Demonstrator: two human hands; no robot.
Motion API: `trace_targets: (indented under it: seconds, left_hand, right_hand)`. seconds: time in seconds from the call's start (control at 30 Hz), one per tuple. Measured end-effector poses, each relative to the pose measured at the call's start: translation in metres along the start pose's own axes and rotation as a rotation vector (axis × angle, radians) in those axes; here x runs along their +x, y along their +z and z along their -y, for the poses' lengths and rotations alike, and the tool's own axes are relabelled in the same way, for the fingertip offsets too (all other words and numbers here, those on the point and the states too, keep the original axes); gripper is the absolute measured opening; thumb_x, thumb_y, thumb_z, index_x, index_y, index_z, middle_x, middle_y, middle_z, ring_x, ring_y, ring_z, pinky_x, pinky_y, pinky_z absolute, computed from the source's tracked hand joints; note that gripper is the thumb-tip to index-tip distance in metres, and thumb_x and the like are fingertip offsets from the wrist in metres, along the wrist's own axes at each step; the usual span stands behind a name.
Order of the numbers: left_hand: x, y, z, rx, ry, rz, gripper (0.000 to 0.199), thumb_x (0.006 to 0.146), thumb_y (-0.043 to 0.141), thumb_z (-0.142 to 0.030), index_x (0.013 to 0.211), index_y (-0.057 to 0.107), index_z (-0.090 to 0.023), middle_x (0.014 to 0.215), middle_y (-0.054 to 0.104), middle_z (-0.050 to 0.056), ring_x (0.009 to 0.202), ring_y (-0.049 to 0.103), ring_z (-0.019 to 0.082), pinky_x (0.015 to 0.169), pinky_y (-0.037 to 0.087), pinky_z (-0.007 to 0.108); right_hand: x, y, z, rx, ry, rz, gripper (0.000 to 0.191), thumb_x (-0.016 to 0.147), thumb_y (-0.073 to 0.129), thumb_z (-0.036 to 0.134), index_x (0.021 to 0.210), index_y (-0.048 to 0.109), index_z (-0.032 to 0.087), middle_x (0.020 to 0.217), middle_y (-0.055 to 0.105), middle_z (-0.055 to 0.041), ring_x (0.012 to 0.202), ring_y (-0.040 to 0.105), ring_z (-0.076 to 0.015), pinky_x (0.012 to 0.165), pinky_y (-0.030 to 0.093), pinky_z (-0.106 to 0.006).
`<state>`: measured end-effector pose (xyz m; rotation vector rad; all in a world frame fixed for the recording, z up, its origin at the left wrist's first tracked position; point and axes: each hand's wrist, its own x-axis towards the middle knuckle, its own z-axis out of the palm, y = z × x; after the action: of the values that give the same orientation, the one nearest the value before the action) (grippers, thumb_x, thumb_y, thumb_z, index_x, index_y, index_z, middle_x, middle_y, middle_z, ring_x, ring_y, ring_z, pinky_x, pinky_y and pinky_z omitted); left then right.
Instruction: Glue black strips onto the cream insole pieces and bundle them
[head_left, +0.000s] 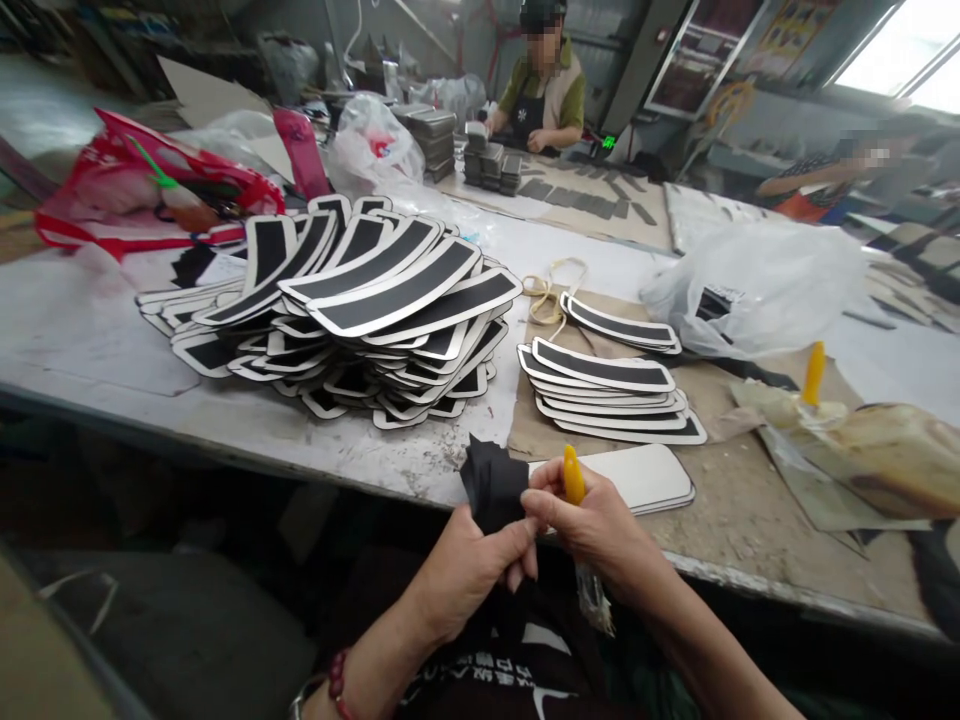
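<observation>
My left hand [476,560] is closed around a bundle of black fabric strips [495,485] at the table's front edge. My right hand [600,515] grips a brush with a yellow handle [574,475]; its bristles point down below the hand. The right thumb and index finger also meet at the edge of the black strips, beside the left thumb. Just behind the right hand lie white curved pieces [649,475] on brown paper. Beyond them is a small stack of white pieces with black centres [607,390].
A large heap of black-and-white curved pieces [360,310] covers the table's left middle. On the right are a clear plastic bag [757,290] and a glue-stained container [885,450] with a yellow handle [814,375]. A red bag [150,195] lies far left. A co-worker [544,95] works behind.
</observation>
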<state>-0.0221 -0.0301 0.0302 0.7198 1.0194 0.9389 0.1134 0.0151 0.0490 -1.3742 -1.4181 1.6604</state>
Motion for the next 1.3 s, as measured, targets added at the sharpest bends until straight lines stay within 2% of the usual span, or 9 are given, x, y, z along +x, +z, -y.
trace_targets:
  seconds: [0.2, 0.33, 0.43, 0.53, 0.83, 0.97, 1.07, 1.17, 1.3]
  left_hand:
    - [0.000, 0.003, 0.003, -0.011, -0.017, 0.035, 0.036, 0.079, 0.062, -0.041, 0.057, 0.058, -0.012, 0.048, 0.052, 0.000, 0.041, 0.041, 0.006, 0.043, 0.027, 0.019]
    - [-0.002, 0.002, 0.009, -0.031, -0.014, 0.013, 0.031, 0.078, 0.063, -0.040, 0.075, 0.063, -0.010, 0.059, 0.061, 0.004, 0.045, 0.049, 0.008, 0.045, 0.032, 0.019]
    - [-0.003, 0.002, 0.015, -0.030, -0.010, -0.030, 0.032, 0.078, 0.063, -0.041, 0.080, 0.064, -0.009, 0.061, 0.063, 0.005, 0.046, 0.051, 0.009, 0.045, 0.036, 0.020]
    - [-0.002, 0.007, 0.019, 0.000, -0.002, -0.051, 0.034, 0.077, 0.062, -0.044, 0.078, 0.064, -0.009, 0.061, 0.063, 0.005, 0.047, 0.051, 0.010, 0.046, 0.037, 0.021]
    - [-0.010, 0.014, 0.037, 0.167, -0.196, 0.055, 0.043, 0.071, 0.062, -0.052, 0.058, 0.061, -0.011, 0.050, 0.056, 0.004, 0.043, 0.047, 0.010, 0.045, 0.033, 0.022]
    - [-0.010, -0.005, 0.038, 0.194, -0.200, -0.074, 0.039, 0.070, 0.063, -0.050, 0.062, 0.060, -0.012, 0.050, 0.052, 0.001, 0.043, 0.044, 0.009, 0.044, 0.030, 0.021]
    - [0.000, -0.013, 0.033, 0.119, -0.147, -0.287, 0.036, 0.068, 0.067, -0.047, 0.075, 0.060, -0.012, 0.050, 0.050, -0.003, 0.044, 0.041, 0.008, 0.044, 0.030, 0.020]
    - [0.015, -0.008, 0.028, 0.048, -0.112, -0.380, 0.041, 0.065, 0.070, -0.044, 0.087, 0.060, -0.011, 0.052, 0.051, -0.004, 0.046, 0.042, 0.008, 0.045, 0.031, 0.019]
    - [0.032, 0.004, 0.028, 0.088, -0.135, -0.352, 0.043, 0.063, 0.071, -0.040, 0.090, 0.061, -0.008, 0.051, 0.054, -0.003, 0.046, 0.044, 0.008, 0.046, 0.033, 0.019]
  right_hand:
    - [-0.007, 0.001, -0.004, 0.000, -0.007, 0.001, 0.036, 0.077, 0.063, 0.049, 0.065, 0.047, 0.019, 0.046, 0.046, 0.0064, 0.040, 0.044, -0.0092, 0.041, 0.034, -0.021]
    - [-0.007, -0.006, -0.002, -0.118, -0.115, -0.222, 0.037, 0.077, 0.063, 0.051, 0.065, 0.051, 0.018, 0.050, 0.042, 0.0055, 0.043, 0.038, -0.0082, 0.040, 0.030, -0.021]
    - [-0.011, -0.011, -0.003, 0.073, -0.089, -0.324, 0.040, 0.073, 0.067, 0.054, 0.072, 0.047, 0.020, 0.052, 0.036, 0.0082, 0.041, 0.032, -0.0068, 0.037, 0.025, -0.020]
    - [-0.018, -0.009, -0.010, 0.246, 0.014, -0.244, 0.046, 0.070, 0.070, 0.055, 0.072, 0.041, 0.020, 0.051, 0.032, 0.0101, 0.040, 0.028, -0.0051, 0.037, 0.023, -0.018]
    - [-0.034, -0.034, -0.016, 0.501, -0.115, -0.459, 0.037, 0.073, 0.070, 0.049, 0.079, 0.046, 0.021, 0.066, 0.047, 0.0045, 0.055, 0.048, -0.0103, 0.049, 0.044, -0.022]
    - [-0.042, -0.087, -0.007, 0.338, -0.076, -0.351, 0.035, 0.075, 0.066, 0.053, 0.079, 0.050, 0.022, 0.053, 0.036, 0.0079, 0.040, 0.027, -0.0066, 0.035, 0.025, -0.018]
    - [-0.040, -0.115, -0.005, -0.152, 0.032, -0.202, 0.038, 0.079, 0.061, 0.053, 0.067, 0.048, 0.020, 0.050, 0.036, 0.0064, 0.042, 0.030, -0.0080, 0.038, 0.024, -0.020]
    - [-0.022, -0.115, -0.004, -0.592, -0.004, 0.023, 0.036, 0.082, 0.058, 0.046, 0.061, 0.048, 0.018, 0.056, 0.044, 0.0038, 0.052, 0.038, -0.0102, 0.048, 0.030, -0.023]
    - [0.014, -0.096, -0.004, -0.750, 0.014, 0.292, 0.028, 0.084, 0.053, 0.037, 0.064, 0.051, 0.018, 0.060, 0.049, 0.0037, 0.057, 0.042, -0.0115, 0.054, 0.031, -0.024]
